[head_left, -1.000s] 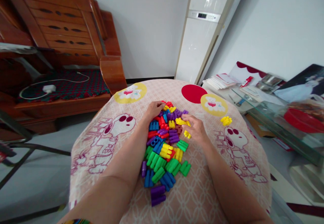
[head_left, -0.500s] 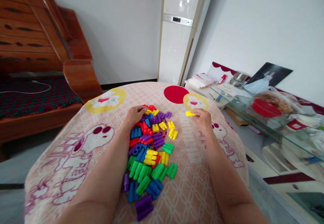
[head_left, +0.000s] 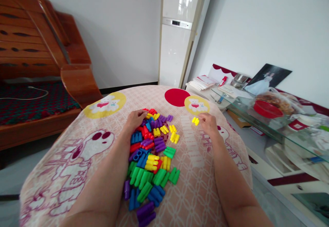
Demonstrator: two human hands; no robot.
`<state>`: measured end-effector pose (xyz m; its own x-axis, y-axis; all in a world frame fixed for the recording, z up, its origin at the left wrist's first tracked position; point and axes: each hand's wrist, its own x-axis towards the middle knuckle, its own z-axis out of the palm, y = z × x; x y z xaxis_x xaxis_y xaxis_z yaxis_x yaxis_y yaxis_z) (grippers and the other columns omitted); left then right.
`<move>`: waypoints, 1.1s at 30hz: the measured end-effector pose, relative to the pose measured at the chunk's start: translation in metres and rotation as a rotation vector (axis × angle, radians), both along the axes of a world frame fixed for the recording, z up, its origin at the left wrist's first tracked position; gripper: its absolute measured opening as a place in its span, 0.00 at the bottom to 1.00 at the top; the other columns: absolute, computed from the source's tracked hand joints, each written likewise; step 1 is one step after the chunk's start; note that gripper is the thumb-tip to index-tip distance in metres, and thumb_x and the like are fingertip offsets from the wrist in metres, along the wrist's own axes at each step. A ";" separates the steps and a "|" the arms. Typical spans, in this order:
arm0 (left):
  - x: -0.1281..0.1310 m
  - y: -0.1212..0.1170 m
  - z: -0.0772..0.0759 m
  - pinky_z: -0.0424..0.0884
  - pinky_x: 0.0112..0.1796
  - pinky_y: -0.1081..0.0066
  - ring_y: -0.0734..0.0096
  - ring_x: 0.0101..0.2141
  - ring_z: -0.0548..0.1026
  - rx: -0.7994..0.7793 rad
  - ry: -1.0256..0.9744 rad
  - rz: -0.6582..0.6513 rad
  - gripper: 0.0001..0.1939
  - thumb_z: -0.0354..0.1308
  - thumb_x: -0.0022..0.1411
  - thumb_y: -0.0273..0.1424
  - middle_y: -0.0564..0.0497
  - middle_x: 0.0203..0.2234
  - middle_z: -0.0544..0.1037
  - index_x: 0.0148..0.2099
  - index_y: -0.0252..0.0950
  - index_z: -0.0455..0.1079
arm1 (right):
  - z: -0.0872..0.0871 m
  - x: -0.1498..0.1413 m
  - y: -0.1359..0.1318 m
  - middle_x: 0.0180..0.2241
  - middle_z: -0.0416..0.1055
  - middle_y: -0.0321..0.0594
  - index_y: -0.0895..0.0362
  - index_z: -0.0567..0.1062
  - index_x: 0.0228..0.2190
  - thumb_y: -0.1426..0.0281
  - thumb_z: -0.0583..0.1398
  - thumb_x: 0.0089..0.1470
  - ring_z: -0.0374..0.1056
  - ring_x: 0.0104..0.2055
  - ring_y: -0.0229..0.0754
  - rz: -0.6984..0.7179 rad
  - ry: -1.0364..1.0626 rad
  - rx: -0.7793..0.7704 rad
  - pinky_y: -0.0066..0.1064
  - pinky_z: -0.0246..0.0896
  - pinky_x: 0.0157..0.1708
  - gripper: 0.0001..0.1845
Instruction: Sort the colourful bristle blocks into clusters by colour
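My left hand (head_left: pixel 136 120) rests at the far left edge of a pile of plastic bullet-shaped building blocks (head_left: pixel 146 160), its fingers closed together beside red and yellow pieces. What those fingertips hold, if anything, is hidden. On the right, away from the pile, a yellow building block (head_left: pixel 195 121) sits at the fingertips of my right hand (head_left: pixel 208 123), which are closed at its right edge. Between the pile and that hand lie loose yellow blocks (head_left: pixel 174 137), a purple block (head_left: pixel 169 118) and a green block (head_left: pixel 169 152).
A patterned cloth (head_left: pixel 190 192) covers the round table. Beyond the right side stands a glass-topped cabinet (head_left: pixel 241 110) bearing papers, a red bowl (head_left: pixel 268 109) and a bag. A wooden bench (head_left: pixel 38 59) is at the left, and a tall white appliance (head_left: pixel 176 52) stands behind.
The yellow block at my right fingertips has turned and moved slightly right and nearer along with the hand. My left hand stays at the pile. The view has shifted slightly.
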<state>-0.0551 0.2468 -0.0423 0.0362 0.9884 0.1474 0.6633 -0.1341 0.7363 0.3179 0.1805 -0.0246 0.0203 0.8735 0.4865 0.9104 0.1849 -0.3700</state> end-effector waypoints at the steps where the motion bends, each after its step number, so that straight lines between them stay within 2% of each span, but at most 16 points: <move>1: 0.000 0.000 0.000 0.69 0.37 0.71 0.61 0.37 0.77 0.001 0.003 0.000 0.22 0.51 0.58 0.40 0.48 0.34 0.83 0.45 0.35 0.79 | 0.003 0.002 -0.002 0.38 0.80 0.46 0.58 0.83 0.34 0.77 0.55 0.48 0.75 0.41 0.45 -0.047 0.014 -0.001 0.32 0.67 0.45 0.17; 4: 0.000 -0.001 0.002 0.68 0.37 0.71 0.61 0.37 0.77 0.011 0.008 -0.001 0.22 0.51 0.59 0.40 0.48 0.35 0.83 0.45 0.35 0.80 | 0.011 0.005 -0.007 0.31 0.80 0.45 0.60 0.83 0.30 0.69 0.59 0.51 0.74 0.33 0.44 -0.152 -0.007 -0.087 0.30 0.65 0.36 0.12; 6: 0.001 -0.001 0.002 0.68 0.37 0.71 0.62 0.36 0.77 0.016 0.007 0.001 0.21 0.51 0.58 0.40 0.48 0.35 0.83 0.45 0.35 0.80 | 0.013 0.002 -0.010 0.29 0.80 0.43 0.58 0.82 0.28 0.65 0.61 0.50 0.73 0.32 0.43 -0.165 -0.046 -0.161 0.29 0.62 0.32 0.12; 11: 0.001 -0.001 0.002 0.69 0.36 0.73 0.64 0.35 0.77 0.006 -0.032 0.009 0.19 0.52 0.58 0.39 0.49 0.35 0.83 0.42 0.35 0.80 | 0.009 -0.011 -0.009 0.32 0.81 0.42 0.55 0.83 0.28 0.68 0.61 0.50 0.73 0.35 0.42 -0.176 -0.159 -0.205 0.28 0.59 0.33 0.09; 14: 0.001 -0.001 0.001 0.69 0.36 0.72 0.63 0.35 0.77 0.007 -0.032 0.008 0.20 0.52 0.58 0.39 0.49 0.35 0.83 0.43 0.36 0.80 | 0.008 -0.011 -0.008 0.33 0.81 0.44 0.56 0.83 0.28 0.69 0.60 0.50 0.74 0.36 0.43 -0.190 -0.182 -0.203 0.28 0.59 0.34 0.10; 17: 0.000 -0.001 0.000 0.69 0.37 0.71 0.62 0.36 0.77 0.017 -0.019 0.008 0.21 0.52 0.58 0.40 0.49 0.35 0.83 0.45 0.36 0.80 | 0.011 0.003 -0.009 0.33 0.81 0.45 0.57 0.83 0.29 0.68 0.59 0.50 0.74 0.35 0.44 -0.228 -0.102 -0.149 0.29 0.60 0.35 0.12; 20: 0.000 0.000 0.000 0.69 0.38 0.71 0.61 0.37 0.77 0.015 0.000 0.005 0.22 0.51 0.58 0.40 0.48 0.36 0.83 0.46 0.35 0.80 | 0.017 0.024 -0.012 0.33 0.81 0.46 0.59 0.83 0.31 0.66 0.57 0.51 0.74 0.34 0.45 -0.329 -0.008 -0.052 0.30 0.62 0.35 0.15; 23: -0.001 0.000 0.000 0.69 0.40 0.70 0.60 0.39 0.77 0.010 0.007 -0.003 0.22 0.51 0.59 0.40 0.47 0.39 0.83 0.46 0.35 0.80 | 0.022 0.038 -0.015 0.32 0.81 0.47 0.59 0.83 0.31 0.64 0.57 0.50 0.74 0.34 0.47 -0.389 0.022 -0.018 0.31 0.63 0.35 0.16; 27: -0.002 0.000 0.000 0.70 0.39 0.70 0.60 0.39 0.78 0.007 -0.001 -0.014 0.22 0.51 0.59 0.40 0.47 0.37 0.83 0.46 0.36 0.80 | 0.021 0.036 -0.016 0.32 0.80 0.50 0.59 0.83 0.30 0.65 0.59 0.49 0.74 0.35 0.48 -0.407 -0.030 -0.056 0.32 0.61 0.33 0.15; 33: -0.002 0.002 -0.003 0.70 0.41 0.69 0.60 0.39 0.78 0.021 -0.030 0.003 0.20 0.52 0.58 0.39 0.47 0.37 0.83 0.44 0.37 0.80 | 0.009 0.023 -0.014 0.32 0.80 0.47 0.55 0.83 0.31 0.67 0.58 0.51 0.74 0.35 0.45 -0.458 -0.141 -0.174 0.30 0.59 0.31 0.13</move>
